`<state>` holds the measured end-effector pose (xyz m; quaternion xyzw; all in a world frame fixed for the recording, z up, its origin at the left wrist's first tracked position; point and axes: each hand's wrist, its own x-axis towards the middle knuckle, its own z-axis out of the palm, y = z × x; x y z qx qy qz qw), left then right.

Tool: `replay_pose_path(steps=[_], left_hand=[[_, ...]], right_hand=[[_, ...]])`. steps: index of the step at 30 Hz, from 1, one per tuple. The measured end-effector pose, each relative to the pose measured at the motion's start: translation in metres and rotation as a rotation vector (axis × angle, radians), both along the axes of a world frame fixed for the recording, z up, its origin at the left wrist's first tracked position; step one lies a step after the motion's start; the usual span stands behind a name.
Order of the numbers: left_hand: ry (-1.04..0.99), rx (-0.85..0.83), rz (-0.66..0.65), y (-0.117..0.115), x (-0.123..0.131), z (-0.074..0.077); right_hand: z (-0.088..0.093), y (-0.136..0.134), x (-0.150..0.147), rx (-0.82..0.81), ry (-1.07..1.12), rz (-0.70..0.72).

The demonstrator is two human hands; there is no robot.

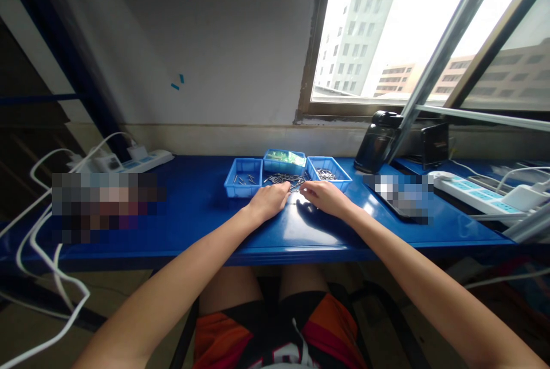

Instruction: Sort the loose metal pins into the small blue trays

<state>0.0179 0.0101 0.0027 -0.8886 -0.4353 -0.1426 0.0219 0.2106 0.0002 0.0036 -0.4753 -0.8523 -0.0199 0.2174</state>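
The left hand [270, 199] and right hand [325, 195] work beside metal pieces [283, 179]; whether their fingers [307, 187] grasp any is unclear.

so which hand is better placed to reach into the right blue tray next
Probably the right hand: it is just in front of the right blue tray, while the left hand is nearer the left blue tray.

A bright window [412, 36] interrupts the grey wall [215, 42].
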Motion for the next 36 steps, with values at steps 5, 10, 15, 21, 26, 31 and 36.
replay_pose_path(steps=[5,10,15,21,26,31,36], left_hand=[[-0.033,0.006,-0.008,-0.002,0.0,0.003],[-0.092,0.031,-0.044,-0.007,0.0,0.008],[-0.121,0.031,-0.122,-0.005,0.0,0.006],[-0.134,0.017,-0.173,-0.006,-0.001,0.008],[-0.124,0.026,-0.152,-0.01,0.0,0.011],[-0.078,0.007,-0.089,-0.006,0.0,0.007],[-0.05,0.002,-0.065,-0.003,0.0,0.004]], right_hand=[[-0.003,0.001,0.001,-0.016,-0.012,0.04],[-0.003,0.0,-0.001,-0.05,0.015,0.097],[-0.001,-0.002,-0.003,-0.083,0.084,0.149],[-0.002,0.0,-0.003,-0.091,0.075,0.182],[-0.001,-0.001,-0.003,-0.064,0.013,0.108],[0.002,-0.003,-0.003,-0.056,0.025,0.045],[0.001,-0.003,-0.002,-0.043,0.029,0.073]])
